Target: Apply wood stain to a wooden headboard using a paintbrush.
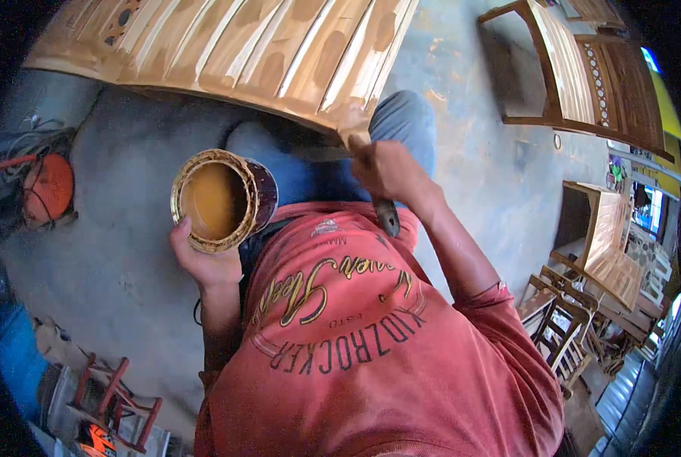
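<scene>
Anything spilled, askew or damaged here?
Nothing stands out. The left hand holds the open tin of brown finish upright, with no spill visible; the right hand holds a brush at the edge of the patchily coated wooden panel.

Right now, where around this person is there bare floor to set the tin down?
Bare concrete floor lies left of the left hand and its open tin, between the orange tool and the small red stool. Another bare strip runs right of the right hand, before the wooden chairs. Ahead, the slatted panel crowds it.
</scene>
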`<state>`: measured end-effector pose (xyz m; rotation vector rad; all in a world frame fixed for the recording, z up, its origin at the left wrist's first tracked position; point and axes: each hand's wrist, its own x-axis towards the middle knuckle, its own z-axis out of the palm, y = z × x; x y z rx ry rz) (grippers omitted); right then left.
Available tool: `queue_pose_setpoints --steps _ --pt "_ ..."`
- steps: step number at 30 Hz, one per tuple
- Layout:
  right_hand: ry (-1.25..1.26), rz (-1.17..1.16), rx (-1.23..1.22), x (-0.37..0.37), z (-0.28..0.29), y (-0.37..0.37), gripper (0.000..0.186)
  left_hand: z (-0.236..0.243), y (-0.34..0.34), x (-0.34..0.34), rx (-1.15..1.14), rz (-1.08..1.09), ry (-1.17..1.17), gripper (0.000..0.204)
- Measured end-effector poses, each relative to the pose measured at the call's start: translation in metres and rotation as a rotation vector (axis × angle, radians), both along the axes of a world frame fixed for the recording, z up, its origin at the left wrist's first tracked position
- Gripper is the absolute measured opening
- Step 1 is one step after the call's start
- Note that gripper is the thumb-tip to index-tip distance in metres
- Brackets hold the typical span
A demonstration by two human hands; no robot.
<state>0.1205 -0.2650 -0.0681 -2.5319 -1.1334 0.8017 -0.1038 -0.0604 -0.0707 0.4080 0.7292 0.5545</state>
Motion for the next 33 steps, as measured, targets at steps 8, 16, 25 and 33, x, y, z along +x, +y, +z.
queue_pose_setpoints --steps 8,16,25,33 --pt "-0.028 -0.241 0.245 0.001 0.005 -0.013 0.025 -0.002 0.000 0.001 0.029 -0.012 0.037 0.053" --pt "-0.104 -0.216 0.122 0.000 -0.013 -0.002 0.027 -0.004 0.003 0.004 0.039 -0.028 0.032 0.053" --pt "-0.002 -0.220 0.077 0.029 0.001 0.007 0.028 0.000 0.005 0.004 -0.008 -0.019 0.035 0.052" --pt "0.174 -0.219 0.080 0.012 0.028 0.043 0.023 0.001 0.004 -0.001 0.027 0.069 0.090 0.051"
